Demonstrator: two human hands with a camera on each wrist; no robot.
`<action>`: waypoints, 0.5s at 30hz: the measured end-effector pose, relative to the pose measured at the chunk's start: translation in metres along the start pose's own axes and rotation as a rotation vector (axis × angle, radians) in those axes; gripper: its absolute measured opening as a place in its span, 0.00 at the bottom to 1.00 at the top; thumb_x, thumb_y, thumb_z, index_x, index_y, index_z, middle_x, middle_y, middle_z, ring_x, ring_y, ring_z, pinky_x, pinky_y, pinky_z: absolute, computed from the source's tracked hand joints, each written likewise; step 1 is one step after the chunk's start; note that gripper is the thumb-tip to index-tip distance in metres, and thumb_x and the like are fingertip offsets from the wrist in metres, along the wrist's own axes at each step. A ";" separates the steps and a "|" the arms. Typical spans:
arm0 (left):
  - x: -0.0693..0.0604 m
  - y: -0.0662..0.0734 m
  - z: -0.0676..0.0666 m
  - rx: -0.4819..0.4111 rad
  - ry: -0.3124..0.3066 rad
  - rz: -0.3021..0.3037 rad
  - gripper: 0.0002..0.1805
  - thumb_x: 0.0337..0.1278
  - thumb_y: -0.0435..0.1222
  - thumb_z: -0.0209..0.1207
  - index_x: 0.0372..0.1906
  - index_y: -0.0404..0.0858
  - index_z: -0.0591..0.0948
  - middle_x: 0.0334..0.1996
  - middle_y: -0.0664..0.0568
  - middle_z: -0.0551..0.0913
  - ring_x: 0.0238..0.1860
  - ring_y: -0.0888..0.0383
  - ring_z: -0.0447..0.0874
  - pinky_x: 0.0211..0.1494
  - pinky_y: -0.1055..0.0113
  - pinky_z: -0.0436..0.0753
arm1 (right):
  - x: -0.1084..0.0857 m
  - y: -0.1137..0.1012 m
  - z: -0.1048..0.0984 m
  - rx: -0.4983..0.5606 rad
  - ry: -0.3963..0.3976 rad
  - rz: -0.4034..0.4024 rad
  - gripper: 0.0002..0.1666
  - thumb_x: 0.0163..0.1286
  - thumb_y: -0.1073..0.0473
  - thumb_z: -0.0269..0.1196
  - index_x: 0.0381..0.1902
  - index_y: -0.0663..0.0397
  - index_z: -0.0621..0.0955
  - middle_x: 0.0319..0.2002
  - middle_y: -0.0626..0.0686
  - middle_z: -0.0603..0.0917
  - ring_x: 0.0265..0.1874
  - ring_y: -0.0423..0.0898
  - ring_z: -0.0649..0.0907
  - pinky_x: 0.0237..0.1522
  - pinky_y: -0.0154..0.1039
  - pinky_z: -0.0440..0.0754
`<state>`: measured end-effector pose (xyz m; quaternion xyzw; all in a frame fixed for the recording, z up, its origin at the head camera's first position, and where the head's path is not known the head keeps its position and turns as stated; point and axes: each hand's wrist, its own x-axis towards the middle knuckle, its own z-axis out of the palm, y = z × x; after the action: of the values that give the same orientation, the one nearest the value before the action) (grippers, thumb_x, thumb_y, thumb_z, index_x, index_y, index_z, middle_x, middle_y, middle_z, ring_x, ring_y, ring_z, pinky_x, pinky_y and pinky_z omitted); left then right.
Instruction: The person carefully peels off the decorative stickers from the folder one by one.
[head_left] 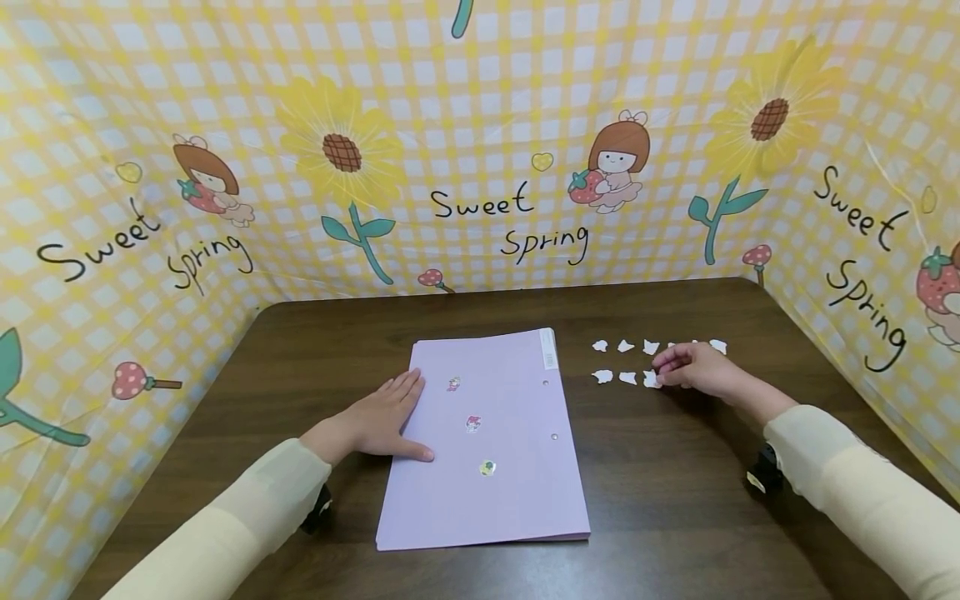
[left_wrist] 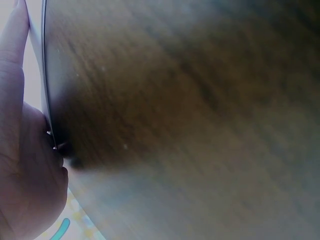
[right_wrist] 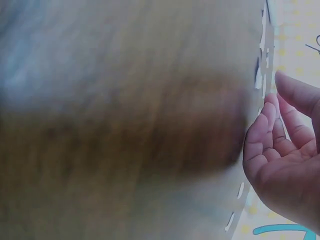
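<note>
A lilac folder (head_left: pixel 510 508) lies flat on the table, with three small cartoon stickers on its cover and a white label strip at its top right corner. My left hand (head_left: pixel 386 417) rests on the folder's left edge, fingers straight and thumb spread. Right of the folder, small white irregular cut-outs (head_left: pixel 602 377) lie in two rows. Over the right part of these rows is my right hand (head_left: pixel 697 371), hiding some pieces. Its thumb and fingertips are at a white cut-out (head_left: pixel 650 379) in the front row. In the right wrist view the fingers are loosely bent, thumb apart.
The dark brown wooden table (head_left: pixel 675 517) is bounded at the back and sides by a yellow checked cloth (head_left: pixel 480 125) printed with flowers and lettering. A white piece (head_left: pixel 717 346) lies beyond my right hand, at the back row's right end.
</note>
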<state>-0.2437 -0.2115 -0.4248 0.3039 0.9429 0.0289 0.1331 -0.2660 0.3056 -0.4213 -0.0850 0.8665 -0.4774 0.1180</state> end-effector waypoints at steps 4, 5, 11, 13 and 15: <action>0.000 0.000 0.001 -0.001 -0.010 -0.013 0.69 0.43 0.77 0.51 0.75 0.28 0.45 0.76 0.37 0.40 0.76 0.43 0.36 0.74 0.50 0.45 | -0.002 -0.008 0.001 0.017 -0.003 -0.002 0.20 0.64 0.65 0.67 0.50 0.73 0.77 0.37 0.54 0.82 0.32 0.39 0.79 0.34 0.37 0.78; 0.001 -0.001 0.001 -0.002 -0.010 -0.014 0.69 0.43 0.77 0.51 0.75 0.28 0.45 0.76 0.37 0.40 0.76 0.43 0.36 0.74 0.50 0.45 | -0.002 -0.010 0.002 0.022 -0.003 -0.005 0.21 0.64 0.65 0.67 0.50 0.73 0.77 0.37 0.54 0.82 0.32 0.40 0.79 0.34 0.37 0.78; 0.002 -0.002 0.002 0.003 -0.013 -0.021 0.70 0.42 0.77 0.50 0.76 0.29 0.44 0.76 0.38 0.39 0.76 0.44 0.35 0.74 0.51 0.44 | -0.001 -0.021 0.012 0.065 -0.019 -0.041 0.23 0.63 0.66 0.67 0.51 0.75 0.75 0.38 0.55 0.82 0.34 0.41 0.80 0.35 0.36 0.80; 0.001 -0.002 0.002 0.002 -0.020 -0.027 0.70 0.41 0.78 0.50 0.76 0.30 0.44 0.76 0.38 0.38 0.76 0.45 0.35 0.74 0.51 0.44 | 0.000 -0.026 0.019 0.093 -0.028 -0.049 0.23 0.63 0.66 0.67 0.52 0.76 0.75 0.37 0.55 0.82 0.33 0.41 0.80 0.33 0.36 0.79; 0.001 -0.001 0.001 -0.004 -0.019 -0.024 0.70 0.42 0.77 0.51 0.76 0.29 0.44 0.76 0.38 0.39 0.76 0.44 0.35 0.74 0.51 0.44 | 0.002 -0.031 0.026 0.112 -0.034 -0.053 0.23 0.63 0.66 0.67 0.52 0.75 0.75 0.37 0.55 0.81 0.33 0.42 0.79 0.32 0.35 0.79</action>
<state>-0.2450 -0.2118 -0.4264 0.2924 0.9452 0.0260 0.1431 -0.2593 0.2679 -0.4087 -0.1094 0.8337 -0.5267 0.1246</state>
